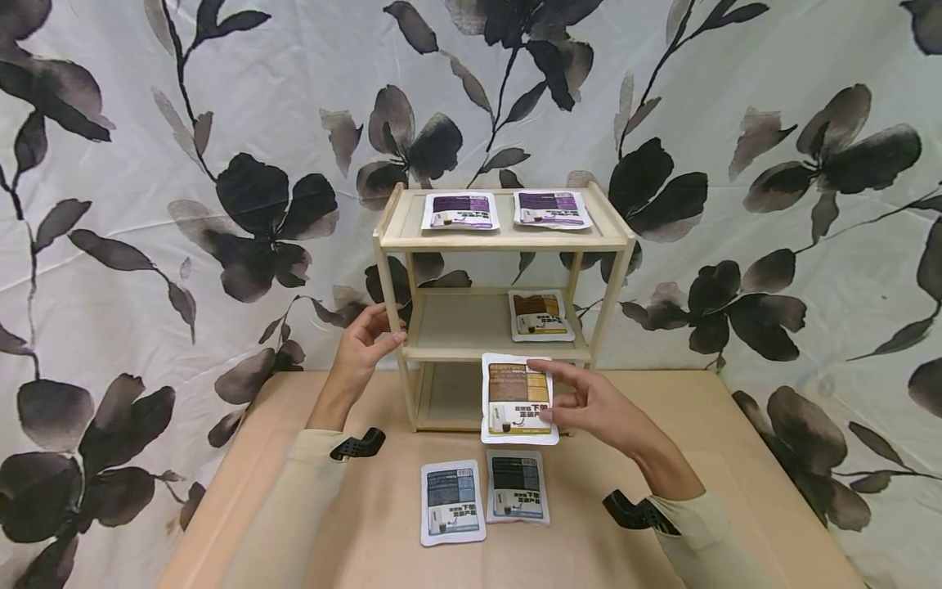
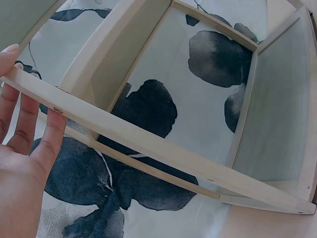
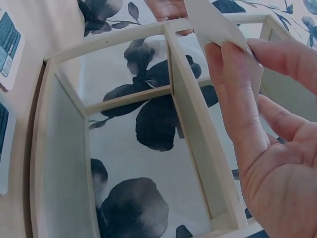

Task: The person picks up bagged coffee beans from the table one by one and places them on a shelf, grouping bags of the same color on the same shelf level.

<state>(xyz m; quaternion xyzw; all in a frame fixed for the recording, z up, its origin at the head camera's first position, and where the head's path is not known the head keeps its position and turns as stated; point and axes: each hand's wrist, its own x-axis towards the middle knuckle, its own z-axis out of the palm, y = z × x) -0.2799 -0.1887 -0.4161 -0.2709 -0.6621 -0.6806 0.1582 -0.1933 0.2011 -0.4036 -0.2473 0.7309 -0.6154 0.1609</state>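
Note:
A white sachet with a brown and yellow label [image 1: 508, 397] is pinched at its right edge by my right hand [image 1: 599, 406], in front of the wooden shelf rack's lower levels. In the right wrist view the same sachet [image 3: 218, 25] shows its plain pale back between thumb and fingers. My left hand [image 1: 361, 339] holds the front left post of the rack [image 1: 390, 286]; the left wrist view shows the fingers [image 2: 52, 131] around that post. A matching brown sachet [image 1: 540, 316] lies on the middle shelf, at its right side.
Two purple-labelled sachets, a left one [image 1: 460, 211] and a right one [image 1: 552, 209], lie on the top shelf. On the table [image 1: 589, 540] before the rack lie two dark blue-grey sachets, left [image 1: 452, 501] and right [image 1: 518, 485]. A floral cloth [image 1: 257, 106] hangs behind.

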